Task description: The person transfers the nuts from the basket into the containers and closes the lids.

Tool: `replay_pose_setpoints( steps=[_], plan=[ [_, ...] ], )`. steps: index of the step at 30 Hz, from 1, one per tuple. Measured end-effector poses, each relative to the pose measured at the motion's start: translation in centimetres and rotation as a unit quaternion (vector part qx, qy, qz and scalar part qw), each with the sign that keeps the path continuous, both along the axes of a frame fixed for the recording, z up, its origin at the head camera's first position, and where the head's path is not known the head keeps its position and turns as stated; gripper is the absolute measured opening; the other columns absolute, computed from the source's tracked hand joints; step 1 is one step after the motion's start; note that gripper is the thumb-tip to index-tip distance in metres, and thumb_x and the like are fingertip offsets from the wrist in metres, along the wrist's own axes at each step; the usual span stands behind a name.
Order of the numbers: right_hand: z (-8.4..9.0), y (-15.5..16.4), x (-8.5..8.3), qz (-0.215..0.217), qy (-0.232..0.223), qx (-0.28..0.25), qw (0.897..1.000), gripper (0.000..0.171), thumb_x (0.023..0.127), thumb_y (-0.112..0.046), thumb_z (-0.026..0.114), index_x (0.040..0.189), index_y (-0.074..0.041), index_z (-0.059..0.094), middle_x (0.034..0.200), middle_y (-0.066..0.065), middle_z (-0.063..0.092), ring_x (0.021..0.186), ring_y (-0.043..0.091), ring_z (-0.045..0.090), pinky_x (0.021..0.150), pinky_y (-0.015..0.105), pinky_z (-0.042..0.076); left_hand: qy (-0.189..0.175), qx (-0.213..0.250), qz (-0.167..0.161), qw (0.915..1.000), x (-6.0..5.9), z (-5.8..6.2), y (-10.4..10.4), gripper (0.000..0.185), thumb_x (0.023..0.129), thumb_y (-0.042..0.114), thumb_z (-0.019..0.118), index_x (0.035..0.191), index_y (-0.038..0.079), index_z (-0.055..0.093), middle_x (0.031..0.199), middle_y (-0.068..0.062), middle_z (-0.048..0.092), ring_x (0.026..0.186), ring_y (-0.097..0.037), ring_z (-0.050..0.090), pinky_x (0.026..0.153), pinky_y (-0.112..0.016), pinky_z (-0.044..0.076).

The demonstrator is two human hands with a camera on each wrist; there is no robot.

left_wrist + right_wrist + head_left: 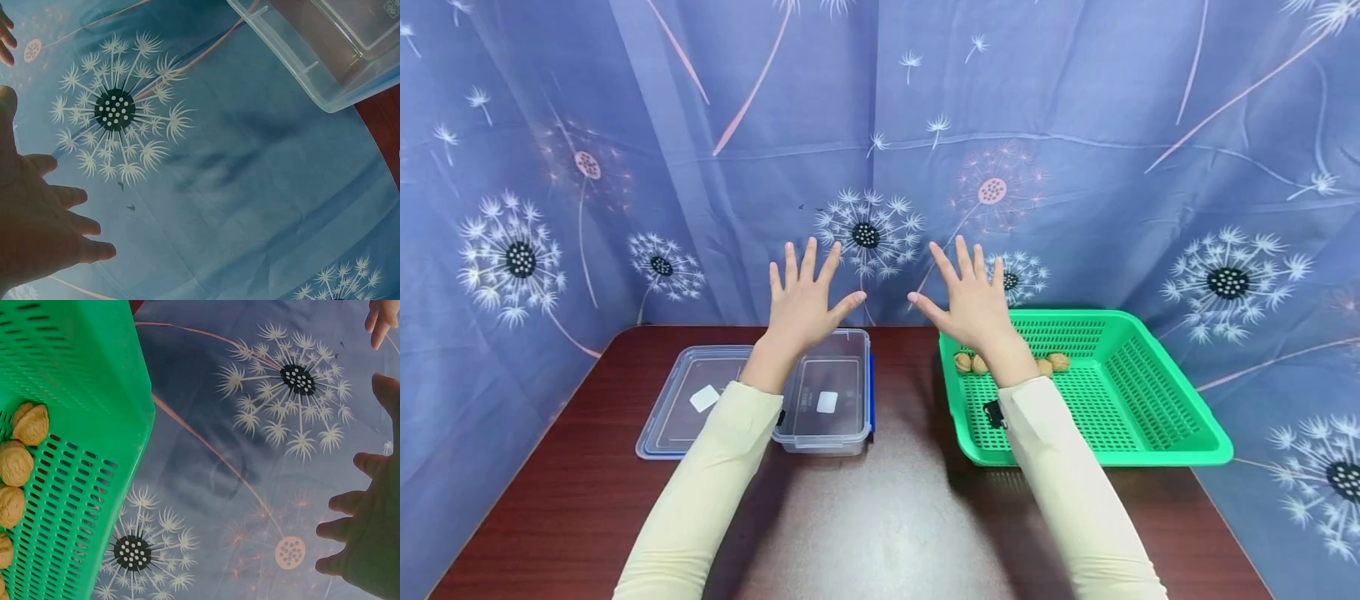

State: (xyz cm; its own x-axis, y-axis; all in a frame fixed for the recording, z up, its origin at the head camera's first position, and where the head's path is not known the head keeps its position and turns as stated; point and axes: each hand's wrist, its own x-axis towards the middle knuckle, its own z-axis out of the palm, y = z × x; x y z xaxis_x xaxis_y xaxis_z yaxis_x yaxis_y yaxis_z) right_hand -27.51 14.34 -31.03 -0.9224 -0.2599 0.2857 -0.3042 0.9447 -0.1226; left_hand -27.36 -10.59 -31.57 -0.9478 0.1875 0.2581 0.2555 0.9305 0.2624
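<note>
My left hand (803,310) is raised with its fingers spread, holding nothing. Beneath that wrist stands a clear plastic box (831,437), with a white label inside its outline; its far end also shows in the left wrist view. A clear lid (679,417) with a blue seal lies to the left, partly covered by the left sleeve. My right hand (973,310), fingers spread too, hovers over the near-left part of a green plastic basket (1165,454). Several walnuts (1059,362) sit in a row along the basket's far side, some hidden by the right wrist. The right wrist view shows walnuts (16,464) on the slotted floor.
The dark red wooden table (895,517) carries the box, lid and basket. Behind it hangs a blue curtain (865,108) with dandelion prints. A small black device (995,414) is at the right cuff. Bare tabletop lies between the box and the basket.
</note>
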Motion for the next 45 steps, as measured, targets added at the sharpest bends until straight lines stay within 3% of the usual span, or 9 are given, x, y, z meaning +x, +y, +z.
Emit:
replay_pose_setpoints(
  steps=[6,15,23,30,38,45],
  plan=[
    [0.6,0.9,0.0,0.028,0.014,-0.040,0.999,0.080,0.092,-0.061,0.047,0.155,-0.026,0.014,0.160,0.018,0.007,0.144,0.041,0.005,0.114,0.061,-0.002,0.020,0.013,-0.009,0.9997,0.2,0.0,-0.6,0.081,0.093,0.067,0.037,0.156,0.026,0.009,0.161,-0.013,-0.002,0.144,-0.038,-0.011,0.115,-0.058,-0.004],
    [1.0,2.5,-0.4,0.064,0.023,-0.073,0.995,0.077,0.093,-0.057,0.050,0.154,-0.022,0.021,0.158,0.018,0.017,0.144,0.038,0.012,0.116,0.057,0.006,0.020,0.047,-0.026,0.9983,0.9,-0.4,-1.8,0.078,0.095,0.062,0.040,0.156,0.022,0.013,0.161,-0.013,0.001,0.145,-0.034,-0.009,0.117,-0.053,-0.002],
    [0.5,4.9,-1.1,0.085,-0.011,-0.138,0.987,0.077,0.093,-0.056,0.051,0.155,-0.022,0.019,0.159,0.012,0.016,0.145,0.033,0.014,0.115,0.059,0.011,0.006,0.104,-0.040,0.9937,1.4,-1.1,-3.1,0.076,0.096,0.058,0.042,0.155,0.018,0.017,0.161,-0.013,0.008,0.146,-0.031,-0.003,0.117,-0.053,0.004],
    [-0.4,7.1,-1.8,0.094,-0.055,-0.211,0.971,0.075,0.094,-0.050,0.053,0.155,-0.023,0.017,0.160,0.007,0.017,0.144,0.031,0.017,0.113,0.059,0.018,-0.015,0.149,-0.048,0.9876,1.6,-2.2,-4.3,0.072,0.098,0.050,0.045,0.155,0.016,0.017,0.160,-0.013,0.011,0.146,-0.033,0.003,0.114,-0.061,0.010],
    [-1.0,8.7,-2.0,0.071,-0.117,-0.270,0.953,0.072,0.094,-0.054,0.051,0.154,-0.035,0.015,0.160,0.003,0.018,0.143,0.035,0.017,0.110,0.065,0.018,-0.040,0.196,-0.064,0.9777,1.9,-3.7,-5.6,0.067,0.100,0.030,0.052,0.154,0.009,0.018,0.159,-0.017,0.014,0.144,-0.036,0.012,0.115,-0.056,0.018],
    [-1.4,10.2,-2.4,0.098,-0.138,-0.328,0.929,0.066,0.097,-0.043,0.052,0.154,-0.027,0.021,0.156,0.011,0.027,0.141,0.035,0.024,0.111,0.058,0.024,-0.061,0.238,-0.056,0.9678,1.7,-5.4,-6.8,0.064,0.100,0.025,0.051,0.154,0.009,0.020,0.157,-0.018,0.019,0.143,-0.037,0.018,0.113,-0.057,0.021]
  ],
)
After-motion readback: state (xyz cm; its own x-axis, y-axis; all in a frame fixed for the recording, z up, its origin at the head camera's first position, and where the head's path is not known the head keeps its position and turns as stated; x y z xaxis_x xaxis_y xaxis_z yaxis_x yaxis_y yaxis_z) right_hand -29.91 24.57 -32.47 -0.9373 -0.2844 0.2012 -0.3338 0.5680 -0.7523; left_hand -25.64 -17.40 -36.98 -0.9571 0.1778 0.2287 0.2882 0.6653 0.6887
